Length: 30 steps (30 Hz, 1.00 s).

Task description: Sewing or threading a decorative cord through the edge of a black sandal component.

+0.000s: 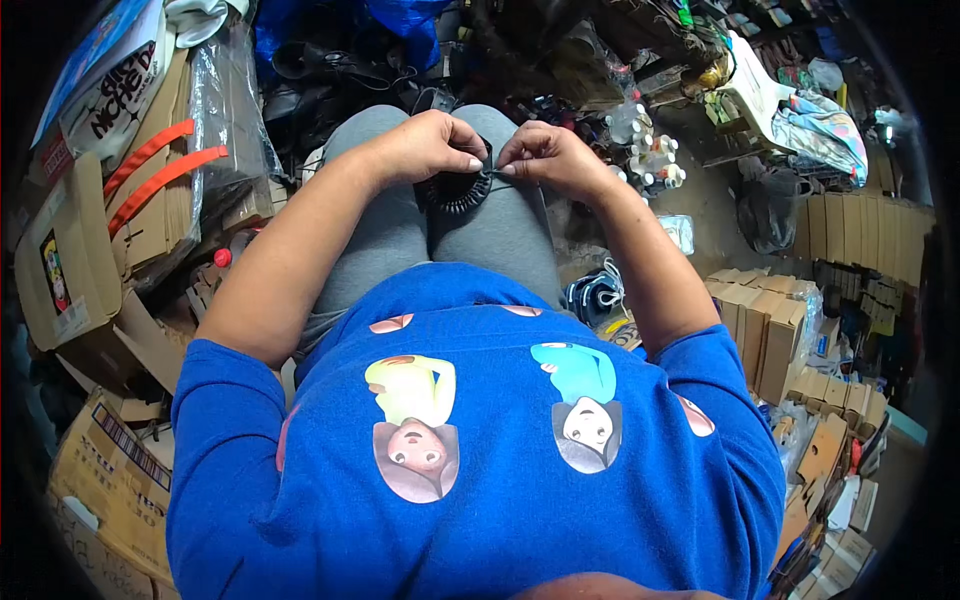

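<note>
I sit with both hands over my grey-trousered lap (385,225). Between the hands hangs a black ring-shaped piece with a ribbed, coil-like lower edge (462,203), resting against my thighs. My left hand (432,148) is closed at its upper left, thumb and fingers gripping its rim. Just across from it, my right hand (552,160) is pinched closed at the ring's upper right edge, on what looks like a thin dark strand or end of it. Exactly what the right fingertips hold is too small to make out.
Cardboard boxes (65,260) and a plastic-wrapped stack (225,110) crowd the left. Flattened cartons (765,330) are piled at the right. Beyond my knees lie dark bundles and a blue plastic bag (405,25). White-capped bottles (652,160) and a white chair (755,90) stand farther right.
</note>
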Motion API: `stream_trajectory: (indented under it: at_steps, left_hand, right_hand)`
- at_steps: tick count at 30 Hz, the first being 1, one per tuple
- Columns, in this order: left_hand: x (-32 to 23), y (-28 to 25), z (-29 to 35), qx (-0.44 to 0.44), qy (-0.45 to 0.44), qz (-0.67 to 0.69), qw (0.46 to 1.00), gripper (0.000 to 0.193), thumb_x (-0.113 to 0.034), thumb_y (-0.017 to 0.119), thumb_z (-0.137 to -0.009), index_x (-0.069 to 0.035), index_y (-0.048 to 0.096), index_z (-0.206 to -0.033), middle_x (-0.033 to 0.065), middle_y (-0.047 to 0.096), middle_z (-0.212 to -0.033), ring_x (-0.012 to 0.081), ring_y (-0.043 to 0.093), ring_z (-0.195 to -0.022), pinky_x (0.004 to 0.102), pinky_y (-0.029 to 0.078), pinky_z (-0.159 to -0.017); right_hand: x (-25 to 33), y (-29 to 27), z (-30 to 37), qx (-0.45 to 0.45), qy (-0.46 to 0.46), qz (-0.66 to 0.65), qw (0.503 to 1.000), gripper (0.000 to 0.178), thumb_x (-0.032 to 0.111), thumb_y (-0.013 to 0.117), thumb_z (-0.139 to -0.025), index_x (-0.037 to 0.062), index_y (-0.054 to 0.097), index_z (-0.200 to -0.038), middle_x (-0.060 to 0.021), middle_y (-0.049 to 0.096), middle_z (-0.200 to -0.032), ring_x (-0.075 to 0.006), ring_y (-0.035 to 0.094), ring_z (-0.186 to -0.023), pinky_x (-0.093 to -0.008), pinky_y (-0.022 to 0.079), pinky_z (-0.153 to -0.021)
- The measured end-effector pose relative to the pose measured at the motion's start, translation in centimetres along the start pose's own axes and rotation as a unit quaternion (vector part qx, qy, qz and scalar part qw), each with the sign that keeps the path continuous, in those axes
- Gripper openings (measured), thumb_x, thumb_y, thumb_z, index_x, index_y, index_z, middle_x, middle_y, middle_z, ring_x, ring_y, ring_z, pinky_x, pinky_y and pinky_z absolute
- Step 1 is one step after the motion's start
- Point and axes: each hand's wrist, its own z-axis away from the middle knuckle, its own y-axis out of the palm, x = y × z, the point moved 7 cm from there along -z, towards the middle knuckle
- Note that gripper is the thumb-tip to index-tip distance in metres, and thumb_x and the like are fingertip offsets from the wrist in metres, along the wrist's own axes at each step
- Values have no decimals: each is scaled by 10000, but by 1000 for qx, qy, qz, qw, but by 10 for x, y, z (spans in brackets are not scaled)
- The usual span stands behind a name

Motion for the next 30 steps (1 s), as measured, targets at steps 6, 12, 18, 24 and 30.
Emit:
stream_trajectory:
  at_steps: [6,12,18,24,30]
  left_hand:
    - [2,3,2,33,2,77,996,306,-91,614,-816,26,645,-1096,59,671,-943,122,596,-915,263,449,-880]
    - [1,5,4,74,-1,76,994,389,-27,566,-766,33,626,-1146,101,638,-1063,178,585,-1020,277,413,-950]
    - [-1,8,6,86,-19,65,994,416,-28,542,-772,18,613,-1179,109,577,-1136,203,536,-1117,285,372,-995]
    - [3,6,6,91,-10,58,994,447,-24,532,-747,-9,619,-1185,106,665,-1080,158,581,-1026,259,401,-946]
    - [7,-9,-1,-51,43,62,996,388,98,616,-719,-6,566,-1090,80,664,-867,120,632,-804,258,502,-706]
  right_hand:
    - [15,11,22,-100,-32,44,993,173,20,714,-757,78,700,-919,29,514,-790,-67,505,-758,-226,430,-691]
    - [28,18,34,-134,-63,117,982,237,8,696,-735,113,711,-947,-11,530,-773,-114,537,-742,-247,446,-687]
    - [42,17,34,-112,-99,188,971,229,19,691,-745,124,714,-947,-47,560,-794,-173,588,-744,-285,479,-665]
    - [76,22,20,-41,-141,387,911,183,51,620,-756,112,717,-898,-107,581,-812,-281,611,-760,-362,499,-671]
    - [74,27,0,40,-117,403,907,158,62,613,-758,117,724,-857,-123,588,-811,-291,620,-764,-375,507,-687]
